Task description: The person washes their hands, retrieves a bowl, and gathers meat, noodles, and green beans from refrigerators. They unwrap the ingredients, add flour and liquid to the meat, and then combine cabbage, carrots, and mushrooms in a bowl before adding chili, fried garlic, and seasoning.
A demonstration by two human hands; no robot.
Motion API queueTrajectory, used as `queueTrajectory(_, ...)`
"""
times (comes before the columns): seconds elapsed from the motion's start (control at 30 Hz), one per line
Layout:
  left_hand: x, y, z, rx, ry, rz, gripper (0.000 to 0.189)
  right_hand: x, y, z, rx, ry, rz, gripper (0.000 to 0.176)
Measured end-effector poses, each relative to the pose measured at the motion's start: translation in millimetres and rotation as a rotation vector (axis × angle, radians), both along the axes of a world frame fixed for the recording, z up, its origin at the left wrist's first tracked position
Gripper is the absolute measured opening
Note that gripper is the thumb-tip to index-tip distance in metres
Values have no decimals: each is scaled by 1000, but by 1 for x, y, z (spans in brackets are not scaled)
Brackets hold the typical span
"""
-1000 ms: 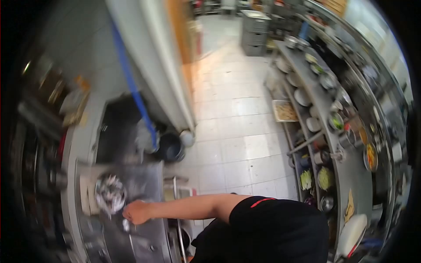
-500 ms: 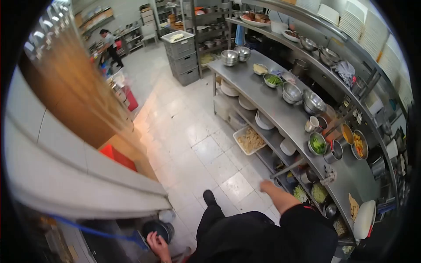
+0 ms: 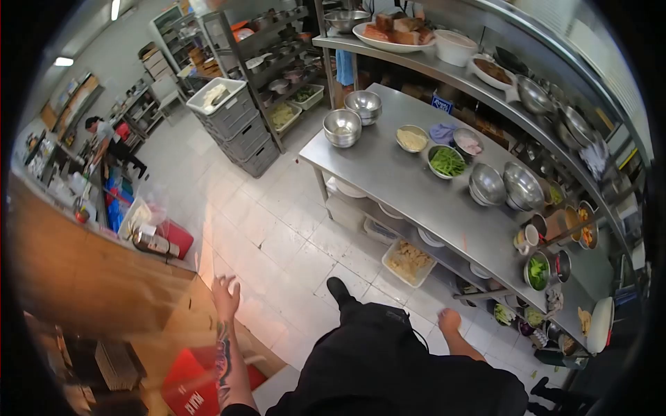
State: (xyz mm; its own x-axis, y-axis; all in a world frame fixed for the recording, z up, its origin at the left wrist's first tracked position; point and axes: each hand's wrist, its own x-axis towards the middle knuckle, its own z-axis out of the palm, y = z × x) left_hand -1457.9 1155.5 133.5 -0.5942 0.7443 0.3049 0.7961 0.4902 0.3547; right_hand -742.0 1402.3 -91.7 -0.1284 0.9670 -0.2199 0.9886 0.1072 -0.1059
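Note:
My left hand (image 3: 226,297) is raised over the floor at the lower left, fingers apart and holding nothing, close to the edge of a wooden surface. A red item (image 3: 191,381) with white lettering lies beside my tattooed left forearm. On the right, my right hand (image 3: 449,321) hangs over the floor tiles near the lower shelf of the steel table; its fingers are curled and nothing shows in them. The steel table (image 3: 409,187) carries metal bowls, one with chopped greens (image 3: 447,161) and one with pale food (image 3: 412,139).
Stacked grey crates (image 3: 243,135) stand behind on the floor. A white tub of food (image 3: 409,263) sits under the table. A co-worker (image 3: 111,144) bends at a far counter at left. Large plates of meat (image 3: 394,36) rest on the upper shelf.
The view has moved forward along the steel table. My left hand has risen from beside a dark bucket to above the floor. My right hand stays low at my side.

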Motion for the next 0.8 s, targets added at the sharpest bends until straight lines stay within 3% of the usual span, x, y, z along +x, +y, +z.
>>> queueTrajectory(0.07, -45, -16, -82, -116, -110, 29, 32, -128, 82, 27, 236, 267, 134, 20)
queueTrajectory(0.1, -61, -37, -130, -200, -243, 71, 33, -203, 125, 90, 238, 382, 131, 25)
queueTrajectory(0.13, -54, -46, -142, -188, -257, 52, 23, -275, 168, 156, 230, 564, 129, 28)
queueTrajectory(0.17, -55, -66, -167, -289, -434, 128, 22, -332, 213, 188, 289, 623, 141, 33)
queueTrajectory(0.2, -63, -84, -188, -574, -705, 286, 32, -374, 263, 197, 302, 613, 182, 36)
queueTrajectory(0.23, -41, -88, -166, -470, -611, 322, 32, -416, 310, 205, 372, 616, 147, 36)
queueTrajectory(0.3, -42, -105, -155, -480, -711, 311, 32, -486, 381, 250, 550, 805, 136, 25)
queueTrajectory(0.37, -71, -111, -143, -506, -800, 289, 32, -540, 428, 277, 592, 799, -37, 23)
queueTrajectory(0.4, -94, -109, -141, -521, -830, 272, 32, -554, 456, 268, 599, 782, -58, 23)
queueTrajectory(0.47, -158, -89, -139, -544, -847, 233, 33, -570, 496, 236, 494, 495, -170, 26)
queueTrajectory(0.57, -294, -27, -147, -505, -802, 96, 34, -570, 498, 246, 435, 448, -130, 25)
queueTrajectory(0.67, -456, 81, -150, -369, -675, -127, 35, -579, 468, 279, 590, 414, -160, 20)
queueTrajectory(0.7, -526, 114, -179, -617, -471, -63, 30, -583, 459, 288, 677, 400, -161, 16)
queueTrajectory(0.73, -573, 181, -153, -598, -478, -179, 27, -587, 451, 297, 674, 383, -190, 16)
queueTrajectory(0.77, -634, 234, -163, -449, -531, -315, 25, -590, 443, 306, 711, 384, -234, 14)
queueTrajectory(0.8, -674, 298, -153, -451, -352, -304, 24, -594, 436, 309, 748, 383, -280, 12)
